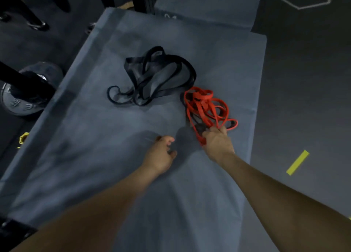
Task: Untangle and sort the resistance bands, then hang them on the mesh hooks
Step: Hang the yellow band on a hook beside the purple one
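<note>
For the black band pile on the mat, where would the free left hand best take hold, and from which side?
Probably the single loop end that pokes out at the near-left of the black bands, reached from the near-left side, where the left hand hangs loosely curled over the grey mat. That loop lies clear of the knotted middle. The right hand already grips the red bands.

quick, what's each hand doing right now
Left hand: fingers loosely curled, holding nothing.
Right hand: gripping the red resistance bands.
</note>
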A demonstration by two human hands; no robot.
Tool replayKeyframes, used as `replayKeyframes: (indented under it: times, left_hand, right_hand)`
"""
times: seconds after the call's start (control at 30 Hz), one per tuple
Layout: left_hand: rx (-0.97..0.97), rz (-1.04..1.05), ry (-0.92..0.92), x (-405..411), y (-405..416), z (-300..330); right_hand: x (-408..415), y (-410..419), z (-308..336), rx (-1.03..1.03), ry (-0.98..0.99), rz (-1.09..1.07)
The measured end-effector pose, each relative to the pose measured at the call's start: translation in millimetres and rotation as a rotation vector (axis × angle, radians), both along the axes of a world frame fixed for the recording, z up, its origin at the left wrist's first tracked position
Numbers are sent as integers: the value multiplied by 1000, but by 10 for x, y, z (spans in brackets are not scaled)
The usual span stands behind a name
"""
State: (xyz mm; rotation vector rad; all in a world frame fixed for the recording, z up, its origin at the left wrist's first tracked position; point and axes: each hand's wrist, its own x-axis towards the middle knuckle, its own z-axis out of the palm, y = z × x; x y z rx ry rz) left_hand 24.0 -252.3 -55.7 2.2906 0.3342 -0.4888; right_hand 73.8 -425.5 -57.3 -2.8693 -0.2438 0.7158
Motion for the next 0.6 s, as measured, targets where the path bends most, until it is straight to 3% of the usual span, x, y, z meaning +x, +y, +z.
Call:
replayKeyframes:
  times: [0.3, 0.6]
  left_hand:
    - [-35, -85, -90, -142, 105, 763]
    - [-47, -196, -205, -542, 596, 1886]
  right_hand:
    - [-439, 334, 725, 488, 112, -13]
    - [-679, 878, 2104, 542, 7, 161]
